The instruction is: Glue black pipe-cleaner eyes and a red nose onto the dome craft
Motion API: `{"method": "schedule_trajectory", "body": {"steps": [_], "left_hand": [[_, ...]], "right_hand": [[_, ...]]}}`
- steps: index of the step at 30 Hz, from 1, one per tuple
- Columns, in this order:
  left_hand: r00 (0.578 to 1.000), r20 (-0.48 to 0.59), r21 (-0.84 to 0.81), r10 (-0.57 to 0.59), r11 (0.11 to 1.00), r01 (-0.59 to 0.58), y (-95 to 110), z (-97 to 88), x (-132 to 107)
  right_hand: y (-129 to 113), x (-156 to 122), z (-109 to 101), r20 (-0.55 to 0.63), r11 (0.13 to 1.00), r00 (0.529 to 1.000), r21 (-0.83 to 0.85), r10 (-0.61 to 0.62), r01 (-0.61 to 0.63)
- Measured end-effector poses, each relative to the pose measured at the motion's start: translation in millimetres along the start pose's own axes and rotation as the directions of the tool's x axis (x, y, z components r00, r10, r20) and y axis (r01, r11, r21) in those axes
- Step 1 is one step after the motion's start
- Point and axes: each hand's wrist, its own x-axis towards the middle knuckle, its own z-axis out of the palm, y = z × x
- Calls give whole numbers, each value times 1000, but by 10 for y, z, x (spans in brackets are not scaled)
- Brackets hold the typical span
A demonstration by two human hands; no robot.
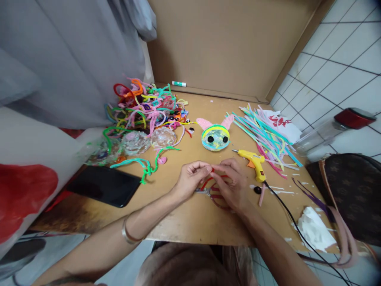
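My left hand (192, 178) and my right hand (230, 182) meet at the middle of the wooden table (184, 222), fingers pinched together on a short red pipe cleaner (213, 171). Scissors with red handles (212, 194) lie on the table under my hands. Just beyond them sits a round craft face (215, 137) with pink ears and two black eyes. A yellow glue gun (254, 162) lies to the right of my right hand, its black cord (285, 214) running toward me.
A tangled heap of coloured pipe cleaners (145, 107) fills the far left; straight ones (264, 135) fan out at the right. A black phone (104, 186) lies at the left. Clear plastic domes (149, 140), a handbag (351, 194), a red-lidded jar (333, 129), white tissue (315, 234).
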Motion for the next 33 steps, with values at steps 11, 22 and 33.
{"method": "schedule_trajectory", "body": {"steps": [11, 22, 33], "left_hand": [[999, 18, -55, -37, 998, 38, 9, 26, -30], [999, -23, -40, -23, 999, 22, 26, 12, -23], [999, -49, -14, -8, 1000, 8, 60, 21, -30]], "right_hand": [[9, -24, 55, -25, 998, 999, -55, -23, 22], [-29, 0, 20, 27, 1000, 1000, -7, -16, 17], [-35, 12, 13, 32, 1000, 999, -7, 3, -2]]}}
